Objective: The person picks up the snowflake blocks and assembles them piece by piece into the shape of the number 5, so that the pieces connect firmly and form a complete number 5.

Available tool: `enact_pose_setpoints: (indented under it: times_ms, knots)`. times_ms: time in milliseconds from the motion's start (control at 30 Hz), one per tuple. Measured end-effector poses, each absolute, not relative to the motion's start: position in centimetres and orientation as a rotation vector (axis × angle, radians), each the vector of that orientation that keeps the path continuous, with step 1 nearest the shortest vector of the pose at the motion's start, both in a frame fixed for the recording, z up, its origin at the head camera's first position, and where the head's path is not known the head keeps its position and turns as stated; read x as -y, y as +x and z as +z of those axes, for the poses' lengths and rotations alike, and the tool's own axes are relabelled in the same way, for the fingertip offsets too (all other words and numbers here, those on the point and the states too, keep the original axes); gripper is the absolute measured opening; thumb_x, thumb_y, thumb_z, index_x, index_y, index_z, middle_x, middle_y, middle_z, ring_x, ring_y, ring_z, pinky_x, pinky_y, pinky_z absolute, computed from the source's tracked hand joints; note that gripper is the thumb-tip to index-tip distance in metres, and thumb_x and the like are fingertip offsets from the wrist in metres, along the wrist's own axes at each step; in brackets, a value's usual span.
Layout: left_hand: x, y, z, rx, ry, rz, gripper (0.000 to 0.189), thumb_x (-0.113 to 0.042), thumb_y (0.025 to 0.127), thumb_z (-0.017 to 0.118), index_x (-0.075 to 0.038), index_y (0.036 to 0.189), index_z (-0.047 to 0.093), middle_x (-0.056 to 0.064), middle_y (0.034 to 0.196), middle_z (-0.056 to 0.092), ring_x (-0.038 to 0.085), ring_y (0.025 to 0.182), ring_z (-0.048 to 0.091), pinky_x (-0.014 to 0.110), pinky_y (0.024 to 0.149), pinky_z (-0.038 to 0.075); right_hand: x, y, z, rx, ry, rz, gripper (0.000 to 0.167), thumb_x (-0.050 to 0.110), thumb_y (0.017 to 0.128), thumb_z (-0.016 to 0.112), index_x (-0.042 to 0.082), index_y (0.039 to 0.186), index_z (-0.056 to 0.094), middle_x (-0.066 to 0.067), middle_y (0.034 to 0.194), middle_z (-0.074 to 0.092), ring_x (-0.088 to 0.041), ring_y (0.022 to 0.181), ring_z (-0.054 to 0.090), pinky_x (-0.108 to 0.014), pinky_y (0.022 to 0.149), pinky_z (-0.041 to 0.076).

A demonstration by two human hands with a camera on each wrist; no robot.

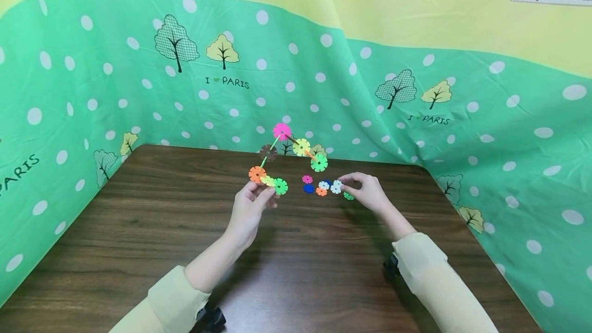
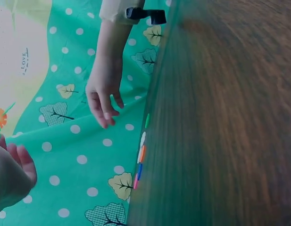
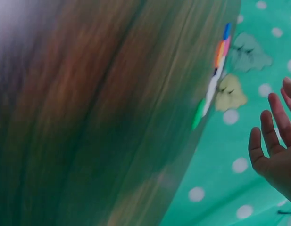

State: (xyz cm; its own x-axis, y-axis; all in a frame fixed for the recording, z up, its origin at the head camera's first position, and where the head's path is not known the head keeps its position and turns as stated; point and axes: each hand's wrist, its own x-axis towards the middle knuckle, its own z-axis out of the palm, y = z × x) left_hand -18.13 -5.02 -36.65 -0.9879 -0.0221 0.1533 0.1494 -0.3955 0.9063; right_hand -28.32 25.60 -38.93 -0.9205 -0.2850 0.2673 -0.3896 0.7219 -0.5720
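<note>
My left hand pinches a chain of linked plastic snowflake discs by its lower end, near a yellow disc and a green disc. From an orange disc the chain climbs past a brown disc to a pink disc. It then slopes down right through another yellow disc to a second green disc. My right hand hovers over loose discs, overlapping a white disc in the head view. Both wrist views show its fingers loosely bent, holding nothing.
Several loose discs lie flat on the brown wooden table, among them a pink one, a blue one, an orange one and a green one. A green polka-dot cloth hangs around the table.
</note>
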Motion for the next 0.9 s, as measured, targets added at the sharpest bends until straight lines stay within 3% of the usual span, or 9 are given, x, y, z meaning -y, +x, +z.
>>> enact_pose_setpoints:
  times_ms: [333,567,733,900]
  knots:
    - [4.6,-17.3,-37.2,1.604,-0.282,-2.58,0.011,0.006,0.088,0.058,0.005,0.099,0.056,0.002,0.082,0.068,0.013,0.071,0.066,0.031,0.076,0.055,-27.9,-30.3,-40.7,2.902,0.496,0.91,0.024,0.012,0.088,0.066,0.002,0.11,0.068,-0.015,0.107,0.068,-0.029,0.101,0.062,-0.047,0.087,0.049]
    - [4.6,-17.1,-37.4,1.592,-0.234,-2.627,0.014,0.009,0.085,0.061,0.005,0.097,0.056,0.002,0.081,0.067,0.014,0.07,0.066,0.03,0.078,0.055,-28.9,-31.4,-41.8,3.003,0.485,0.838,0.026,0.013,0.086,0.068,0.004,0.111,0.068,-0.015,0.105,0.066,-0.022,0.08,0.053,-0.034,0.067,0.046]
    - [4.5,-17.1,-37.5,1.611,-0.197,-2.611,0.014,0.009,0.084,0.062,0.006,0.097,0.057,0.003,0.079,0.066,0.014,0.069,0.065,0.028,0.072,0.055,-29.4,-31.9,-42.3,3.064,0.477,0.776,0.03,0.016,0.084,0.072,0.004,0.112,0.068,-0.014,0.103,0.062,-0.02,0.077,0.045,-0.032,0.065,0.04]
    - [4.5,-17.3,-37.5,1.617,-0.163,-2.561,0.015,0.007,0.082,0.066,0.003,0.095,0.06,0.003,0.079,0.065,0.012,0.067,0.061,0.025,0.065,0.053,-29.4,-32.0,-42.4,3.089,0.462,0.751,0.025,0.017,0.083,0.073,0.004,0.104,0.07,-0.013,0.099,0.06,-0.021,0.078,0.046,-0.033,0.067,0.041]
